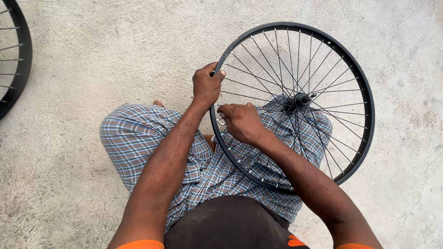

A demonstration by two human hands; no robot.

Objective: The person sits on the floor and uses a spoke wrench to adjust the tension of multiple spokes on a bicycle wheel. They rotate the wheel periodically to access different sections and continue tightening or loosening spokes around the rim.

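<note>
A: Where was the bicycle wheel point(295, 103)?

B: Flat across the person's lap, hub point(301, 99) up, above the concrete floor point(92, 60). Left hand point(207, 85) was closed around the rim point(367, 115) at its near-left edge. Right hand point(241, 121) was curled shut, pinching a small silver tool point(220, 121) against the rim.

A: Risks?

B: My read: the tool could slip off and round a nipple, or a fingertip could get nicked between spokes point(277, 60). Wheel could tip off the knees if the left grip loosened.

A: Labels, packaging?

B: None visible. Second wheel point(14, 55) lay at the far left edge.
</note>
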